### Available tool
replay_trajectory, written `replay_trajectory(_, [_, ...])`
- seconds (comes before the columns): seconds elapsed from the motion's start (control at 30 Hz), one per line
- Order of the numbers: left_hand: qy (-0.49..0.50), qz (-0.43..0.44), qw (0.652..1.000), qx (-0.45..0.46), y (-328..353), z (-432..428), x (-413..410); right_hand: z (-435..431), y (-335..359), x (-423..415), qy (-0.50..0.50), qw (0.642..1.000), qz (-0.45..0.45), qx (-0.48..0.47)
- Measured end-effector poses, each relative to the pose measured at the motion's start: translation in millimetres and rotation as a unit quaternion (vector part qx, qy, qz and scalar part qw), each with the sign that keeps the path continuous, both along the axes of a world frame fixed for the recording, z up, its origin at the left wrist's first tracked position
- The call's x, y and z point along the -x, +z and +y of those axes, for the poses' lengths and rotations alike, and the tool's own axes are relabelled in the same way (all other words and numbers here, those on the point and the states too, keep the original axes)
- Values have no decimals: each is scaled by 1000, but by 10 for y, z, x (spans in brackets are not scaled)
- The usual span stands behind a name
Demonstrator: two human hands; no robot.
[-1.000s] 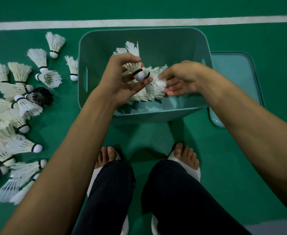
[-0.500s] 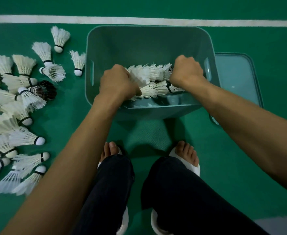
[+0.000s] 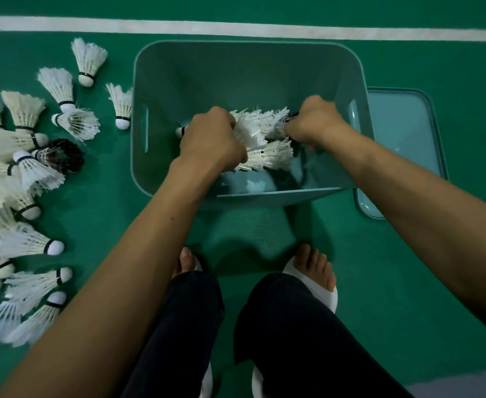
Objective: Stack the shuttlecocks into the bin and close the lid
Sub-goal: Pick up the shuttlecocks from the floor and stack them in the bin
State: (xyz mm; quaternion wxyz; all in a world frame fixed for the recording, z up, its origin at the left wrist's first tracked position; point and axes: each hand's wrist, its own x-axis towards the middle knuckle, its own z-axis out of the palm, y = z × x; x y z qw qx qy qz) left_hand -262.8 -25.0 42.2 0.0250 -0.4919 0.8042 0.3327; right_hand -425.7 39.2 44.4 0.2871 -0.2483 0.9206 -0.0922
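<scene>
A teal plastic bin stands open on the green court floor in front of me. Both my hands reach down inside it. My left hand grips the left end of a row of white shuttlecocks lying on their sides in the bin. My right hand grips the right end of the same row, fingers curled. One cork tip pokes out left of my left hand. The bin's lid lies flat on the floor to the right of the bin.
Several loose white shuttlecocks lie scattered on the floor to the left of the bin, with one dark-feathered shuttlecock among them. A white court line runs behind the bin. My feet in white sandals stand just before it.
Both hands have gone from above the bin's rim down into it. The shuttlecock held up in my left hand is now down with the row, and both hands have closed on the row's ends.
</scene>
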Motion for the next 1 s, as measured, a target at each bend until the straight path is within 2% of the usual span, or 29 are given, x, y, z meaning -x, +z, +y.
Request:
replay_trajectory(0.03, [-2, 4, 1000, 2, 3, 14, 10, 23, 105, -13, 15, 999, 41, 29])
replay_trajectory(0.07, [-1, 8, 1000, 5, 6, 29, 19, 40, 184, -4, 22, 997, 46, 64])
replay_trajectory(0.13, [5, 18, 1000, 9, 9, 56, 34, 68, 336, -40, 29, 989, -24, 143])
replay_trajectory(0.2, [9, 34, 999, -8, 27, 100, 56, 103, 422, -106, 72, 981, -80, 163])
replay_trajectory(0.33, [5, 74, 997, -38, 47, 186, 121, 177, 408, -185, 207, 972, -4, 113])
replay_trajectory(0.43, [21, 74, 996, -44, 16, 170, 119, 199, 392, -107, 187, 973, 84, 102])
replay_trajectory(0.53, [19, 17, 999, -27, -41, 59, 79, 188, 430, -53, 156, 964, 214, 25])
replay_trajectory(0.63, [12, -78, 997, -14, -63, -40, 20, 139, 366, -142, 167, 955, 240, -44])
replay_trajectory(0.77, [-5, -144, 989, -39, -85, -60, -107, 106, 172, -237, 129, 975, 172, -52])
replay_trajectory(0.87, [-27, -169, 982, -84, -70, -44, -160, 110, 30, -170, 44, 996, 67, -35])
replay_trajectory(1.0, [-33, -165, 980, -110, -64, -44, -165, 58, -109, -76, -60, 997, -41, -31])
